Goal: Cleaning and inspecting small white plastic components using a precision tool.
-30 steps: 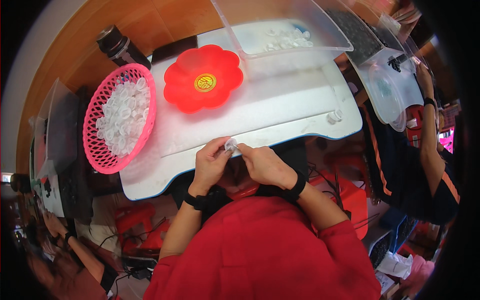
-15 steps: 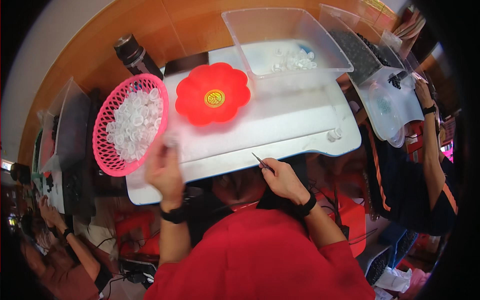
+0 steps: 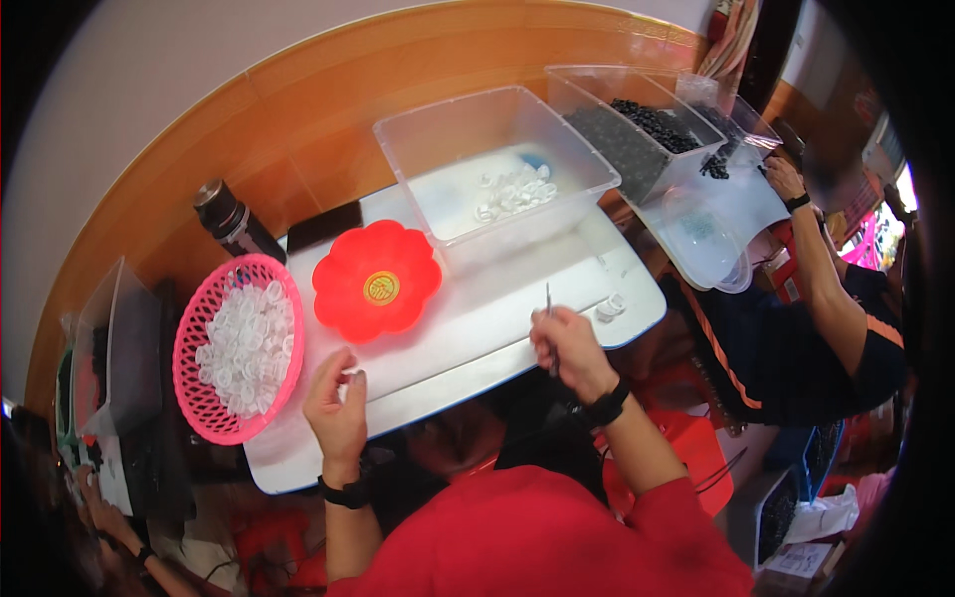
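In my right hand (image 3: 575, 350) is a slim dark pointed tool (image 3: 548, 297), its tip up and away from me; its exact kind is too small to tell. My left hand (image 3: 335, 408) is bent at the table's front edge, thumb and fingers close together around a small white plastic piece (image 3: 350, 371), mostly hidden. Left of that hand, a pink lattice basket (image 3: 182, 373) holds a heap of small white ring-like plastic parts (image 3: 249, 343). A red flower-shaped dish (image 3: 398, 313) with a gold centre mark lies just beyond my left hand.
On the white table (image 3: 477, 318), a clear bin (image 3: 398, 169) with several white parts stands at the back. Loose white parts (image 3: 610, 307) lie by the right edge. A dark bottle (image 3: 239, 224) stands at back left. Co-workers' arms (image 3: 831, 269) show on both sides, near bins of black pieces (image 3: 657, 124).
The view has shifted, so the table sits lower and further left. My left hand has stopped its blurred motion beside the basket. My right hand has turned the tool to point more upward.
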Action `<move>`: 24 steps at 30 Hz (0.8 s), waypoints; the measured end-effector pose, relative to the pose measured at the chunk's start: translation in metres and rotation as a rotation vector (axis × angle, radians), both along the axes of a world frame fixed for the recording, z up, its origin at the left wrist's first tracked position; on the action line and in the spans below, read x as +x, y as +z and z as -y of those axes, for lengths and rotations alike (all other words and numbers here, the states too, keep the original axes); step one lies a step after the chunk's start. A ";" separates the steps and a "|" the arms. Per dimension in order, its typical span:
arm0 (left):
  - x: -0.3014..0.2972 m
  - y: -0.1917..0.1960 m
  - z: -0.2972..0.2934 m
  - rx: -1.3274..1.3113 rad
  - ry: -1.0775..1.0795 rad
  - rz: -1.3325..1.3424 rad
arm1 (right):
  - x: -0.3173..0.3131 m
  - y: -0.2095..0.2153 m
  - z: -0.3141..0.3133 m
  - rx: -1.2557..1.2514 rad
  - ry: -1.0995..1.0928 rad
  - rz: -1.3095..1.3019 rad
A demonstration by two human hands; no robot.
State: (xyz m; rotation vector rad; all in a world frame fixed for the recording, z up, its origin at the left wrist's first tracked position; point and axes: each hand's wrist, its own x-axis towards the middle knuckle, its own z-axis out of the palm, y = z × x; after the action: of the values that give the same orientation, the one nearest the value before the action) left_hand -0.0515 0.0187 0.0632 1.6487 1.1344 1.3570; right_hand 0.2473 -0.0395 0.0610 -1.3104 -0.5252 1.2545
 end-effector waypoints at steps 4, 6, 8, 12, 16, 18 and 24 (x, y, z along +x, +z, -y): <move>0.014 -0.022 -0.005 -0.280 -0.114 0.215 | 0.046 0.020 -0.049 0.035 -0.147 -0.152; 0.020 -0.019 -0.010 -0.432 -0.170 0.245 | 0.065 0.035 -0.068 0.046 -0.266 -0.257; 0.020 -0.021 -0.015 -0.624 -0.206 0.308 | 0.069 0.044 -0.088 0.046 -0.322 -0.293; 0.029 -0.019 -0.029 -0.800 -0.189 0.527 | 0.070 0.047 -0.112 0.044 -0.363 -0.385; 0.035 -0.020 -0.048 -0.903 -0.132 0.572 | 0.083 0.040 -0.130 0.038 -0.394 -0.435; 0.027 -0.026 -0.059 -0.989 -0.080 0.612 | 0.074 0.051 -0.127 -0.004 -0.370 -0.415; 0.024 -0.037 -0.065 -0.971 -0.085 0.741 | 0.083 0.039 -0.104 -0.092 -0.181 -0.462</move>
State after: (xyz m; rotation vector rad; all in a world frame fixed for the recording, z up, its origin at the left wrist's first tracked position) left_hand -0.0279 0.0841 0.0259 0.4263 0.9814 0.9541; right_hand 0.3303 0.0646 0.0996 -1.0676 -0.0209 1.3838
